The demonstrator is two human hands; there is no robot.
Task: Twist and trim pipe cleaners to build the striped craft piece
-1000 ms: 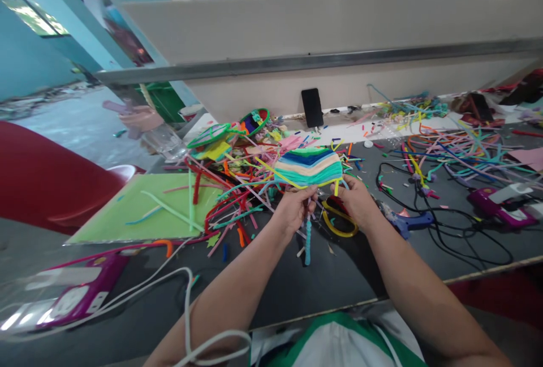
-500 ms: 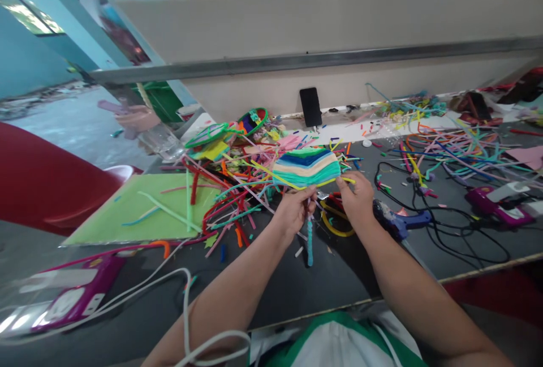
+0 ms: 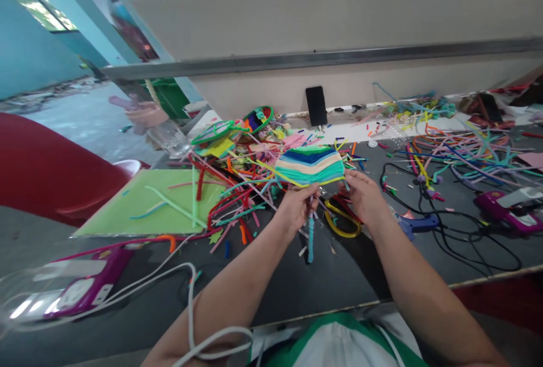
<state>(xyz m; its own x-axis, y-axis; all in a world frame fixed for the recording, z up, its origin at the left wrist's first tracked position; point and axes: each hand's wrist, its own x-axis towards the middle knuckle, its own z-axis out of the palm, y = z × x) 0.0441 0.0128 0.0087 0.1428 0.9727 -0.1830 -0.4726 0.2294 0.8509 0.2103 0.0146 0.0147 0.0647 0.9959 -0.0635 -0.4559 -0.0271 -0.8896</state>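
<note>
A striped fan-shaped piece (image 3: 309, 165) woven from blue, cream and teal pipe cleaners is held up above the grey table (image 3: 322, 282). My left hand (image 3: 297, 207) pinches its lower middle, where a twisted teal stem (image 3: 310, 238) hangs down. My right hand (image 3: 363, 198) grips its lower right edge. A yellow loop (image 3: 341, 227) lies on the table under my right hand.
A heap of coloured pipe cleaners (image 3: 237, 180) covers the table's middle and far right. A green sheet (image 3: 144, 208) lies left. A blue glue gun (image 3: 418, 223) with black cables sits right, purple devices (image 3: 504, 211) beyond. A phone (image 3: 316, 106) leans on the back wall.
Both hands stay on the striped piece; my right hand has shifted slightly along its lower right edge. The view has drifted a little.
</note>
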